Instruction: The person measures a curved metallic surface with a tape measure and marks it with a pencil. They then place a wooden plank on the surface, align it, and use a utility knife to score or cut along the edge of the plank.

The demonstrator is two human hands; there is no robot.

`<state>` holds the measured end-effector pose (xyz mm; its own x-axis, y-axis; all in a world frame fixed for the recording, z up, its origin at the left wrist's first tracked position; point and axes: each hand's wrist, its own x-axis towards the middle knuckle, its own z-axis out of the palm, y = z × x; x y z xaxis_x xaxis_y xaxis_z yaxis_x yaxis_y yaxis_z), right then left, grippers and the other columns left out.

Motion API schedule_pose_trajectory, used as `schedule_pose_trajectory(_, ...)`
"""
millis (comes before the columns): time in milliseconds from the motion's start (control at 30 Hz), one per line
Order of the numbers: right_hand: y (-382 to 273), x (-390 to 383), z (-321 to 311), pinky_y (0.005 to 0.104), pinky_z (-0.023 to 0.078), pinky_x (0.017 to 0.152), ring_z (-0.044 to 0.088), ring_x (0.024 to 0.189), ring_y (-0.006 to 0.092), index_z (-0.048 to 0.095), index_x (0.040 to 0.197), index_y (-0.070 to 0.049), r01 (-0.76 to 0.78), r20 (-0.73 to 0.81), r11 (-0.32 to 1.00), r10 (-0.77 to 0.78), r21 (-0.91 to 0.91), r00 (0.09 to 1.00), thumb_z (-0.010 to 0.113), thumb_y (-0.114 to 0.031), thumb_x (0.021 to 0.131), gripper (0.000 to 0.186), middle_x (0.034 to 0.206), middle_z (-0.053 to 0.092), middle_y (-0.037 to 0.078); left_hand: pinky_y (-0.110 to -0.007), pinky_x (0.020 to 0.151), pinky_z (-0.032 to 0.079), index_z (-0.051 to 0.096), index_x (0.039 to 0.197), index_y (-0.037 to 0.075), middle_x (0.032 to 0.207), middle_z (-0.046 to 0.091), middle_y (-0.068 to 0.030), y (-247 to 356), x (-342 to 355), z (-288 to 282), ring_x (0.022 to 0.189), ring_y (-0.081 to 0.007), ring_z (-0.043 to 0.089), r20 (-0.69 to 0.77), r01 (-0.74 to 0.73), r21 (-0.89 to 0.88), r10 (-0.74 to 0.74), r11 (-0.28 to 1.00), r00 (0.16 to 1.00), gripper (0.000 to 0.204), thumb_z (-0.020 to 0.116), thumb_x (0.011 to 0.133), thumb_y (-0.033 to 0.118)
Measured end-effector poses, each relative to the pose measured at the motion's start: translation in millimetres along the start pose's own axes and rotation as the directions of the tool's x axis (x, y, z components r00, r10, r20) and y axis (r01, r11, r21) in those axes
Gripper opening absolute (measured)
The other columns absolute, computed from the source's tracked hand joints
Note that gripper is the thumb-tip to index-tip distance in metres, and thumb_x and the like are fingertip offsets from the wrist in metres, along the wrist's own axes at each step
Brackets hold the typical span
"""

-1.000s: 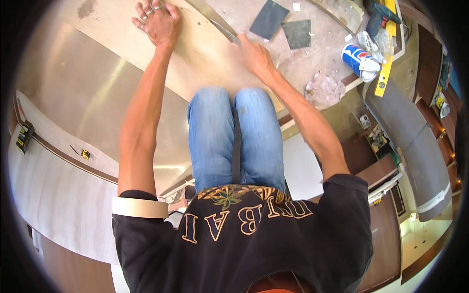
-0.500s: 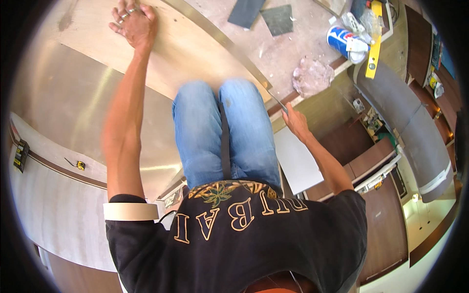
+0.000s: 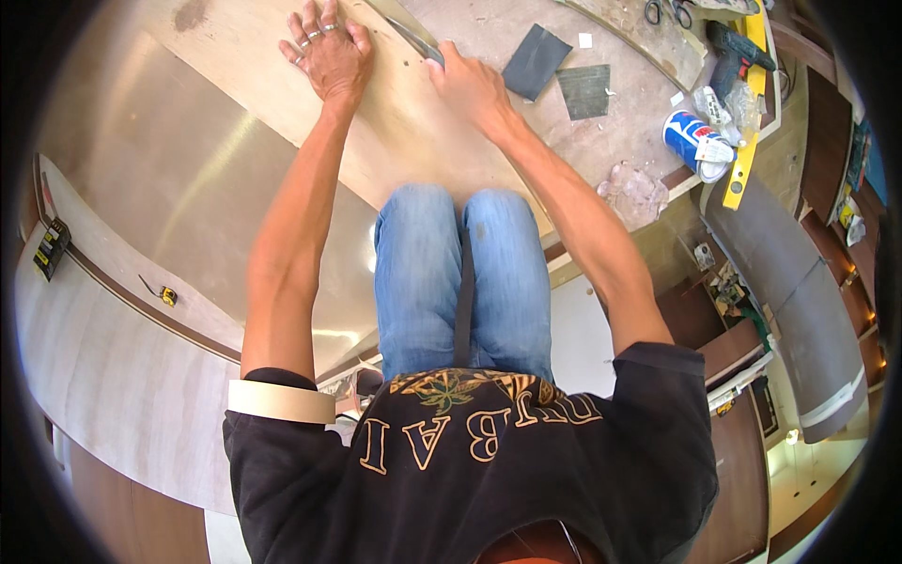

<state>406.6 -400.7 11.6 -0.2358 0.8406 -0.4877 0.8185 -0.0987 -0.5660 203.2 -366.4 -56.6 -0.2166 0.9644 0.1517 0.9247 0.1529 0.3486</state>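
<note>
My left hand, with rings on its fingers, presses flat on a pale plywood board, fingers spread. Beyond the right edge of that board, my right hand is wrapped round a slim tool with a narrow metal blade, which looks like a cutter knife. Its blade points away and to the left, along the board's far edge. The grip is mostly covered by my fingers. Under the board lies a shiny brownish metallic sheet. My knees rest on the board.
To the right lie two dark sample pieces, a crumpled plastic bag, a blue-and-white can, a yellow spirit level, a drill and scissors. A tape measure lies at the left. A large grey roll stands at right.
My right hand has moved with the tool from beside my right knee to farther forward and left along the board's edge. My left hand stays flat on the board; the view has shifted.
</note>
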Motion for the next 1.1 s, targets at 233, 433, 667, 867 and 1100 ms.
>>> schedule_pose_trajectory(233,92,-135,15,0.0526,0.049,0.072,0.063,0.085,0.0449,0.049,0.118,-0.005,-0.159,0.153,0.987,0.160,-0.019,0.975,0.051,-0.032,0.099,0.033,0.089,0.066,0.023,-0.059,0.118,0.014,0.046,0.142,0.010,0.151,0.039,-0.0140,-3,-2,-3,0.146,-0.0335,0.026,0.010,-0.015,0.210,0.013,0.977,1.000,0.053,0.052,0.091,0.023)
schedule_pose_trajectory(433,177,-323,13,0.0561,0.047,0.061,0.062,0.072,0.0474,0.046,0.108,-0.007,-0.335,0.230,0.909,0.391,-0.247,0.891,0.054,-0.029,0.098,0.026,0.077,0.065,0.024,-0.060,0.118,0.010,0.047,0.142,0.013,0.152,0.038,-0.0123,4,-6,-3,0.146,-0.0339,0.023,0.011,0.004,0.090,-0.005,0.996,1.000,0.052,0.049,0.092,0.028)
schedule_pose_trajectory(667,191,-370,-13,0.0569,0.047,0.062,0.062,0.072,0.0479,0.046,0.106,-0.006,-0.391,0.270,0.858,0.484,-0.333,0.832,0.053,-0.028,0.099,0.024,0.076,0.065,0.024,-0.062,0.117,0.009,0.047,0.142,0.015,0.151,0.037,-0.0111,4,0,-1,0.147,-0.0340,0.021,-0.004,-0.014,0.002,0.014,1.000,1.000,0.052,0.046,0.093,0.031)
schedule_pose_trajectory(867,174,-306,-28,0.0573,0.047,0.066,0.062,0.075,0.0489,0.047,0.113,-0.006,-0.342,0.219,0.910,0.393,-0.236,0.893,0.049,-0.032,0.100,0.030,0.082,0.066,0.026,-0.062,0.117,0.009,0.048,0.141,0.015,0.153,0.036,-0.0115,-4,3,6,0.147,-0.0340,0.020,0.019,-0.012,0.141,0.009,0.990,1.000,0.051,0.046,0.093,0.032)
schedule_pose_trajectory(1100,11,-34,-3,0.0552,0.049,0.074,0.065,0.083,0.0469,0.050,0.117,-0.002,-0.075,0.002,0.993,0.075,0.089,0.997,0.048,-0.034,0.099,0.037,0.084,0.067,0.026,-0.063,0.117,0.009,0.051,0.138,0.015,0.150,0.038,-0.0127,-9,5,6,0.147,-0.0368,0.021,-0.021,0.000,0.045,0.001,0.999,1.000,0.051,0.050,0.089,0.030)
